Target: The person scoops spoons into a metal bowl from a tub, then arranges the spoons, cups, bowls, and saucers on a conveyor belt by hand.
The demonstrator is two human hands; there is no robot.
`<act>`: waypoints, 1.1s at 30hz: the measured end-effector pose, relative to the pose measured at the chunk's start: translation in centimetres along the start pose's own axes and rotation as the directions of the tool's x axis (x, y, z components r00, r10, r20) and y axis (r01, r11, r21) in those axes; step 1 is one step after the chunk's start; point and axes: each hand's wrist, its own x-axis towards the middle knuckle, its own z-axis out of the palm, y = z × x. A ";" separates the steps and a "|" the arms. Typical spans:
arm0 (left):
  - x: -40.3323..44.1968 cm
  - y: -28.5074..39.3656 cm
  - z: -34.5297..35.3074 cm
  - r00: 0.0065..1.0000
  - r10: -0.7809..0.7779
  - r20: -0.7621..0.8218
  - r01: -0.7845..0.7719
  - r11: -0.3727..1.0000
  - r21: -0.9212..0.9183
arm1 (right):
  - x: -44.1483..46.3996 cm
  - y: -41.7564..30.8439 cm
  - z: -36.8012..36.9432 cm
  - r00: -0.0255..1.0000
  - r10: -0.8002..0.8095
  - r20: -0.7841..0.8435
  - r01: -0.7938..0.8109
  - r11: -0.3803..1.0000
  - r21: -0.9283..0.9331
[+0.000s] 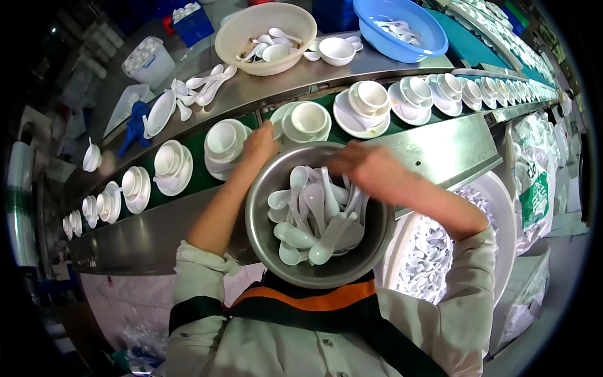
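A steel bowl of white spoons sits close against my body. My left hand is closed at the green conveyor, between two stacks of white cups and plates; what its fingers hold, if anything, is too small to tell. Just right of it stands a cup stack on a plate. Blurred by motion, my right hand hangs over the bowl's upper right rim, above the spoon handles; its fingers cannot be made out.
Stacked cups and plates line the conveyor both ways. Behind it, a steel shelf bears a cream basin, a blue basin and loose spoons. A large tub of small white pieces stands at my lower right.
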 end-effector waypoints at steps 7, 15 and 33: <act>-2.0 -2.6 -3.3 0.965 -0.019 0.260 0.118 0.921 -0.371 | -1.0 -0.7 1.5 0.943 -0.184 0.278 0.251 0.940 -0.232; -8.6 1.6 -4.3 0.998 0.058 -0.005 -0.040 0.619 -0.785 | -5.9 10.9 1.3 0.863 0.503 -0.053 -0.505 0.856 -0.107; -10.6 14.0 -2.9 0.696 0.674 0.250 -0.706 0.705 0.068 | -6.7 4.9 2.2 0.931 -0.348 0.114 0.340 0.936 0.087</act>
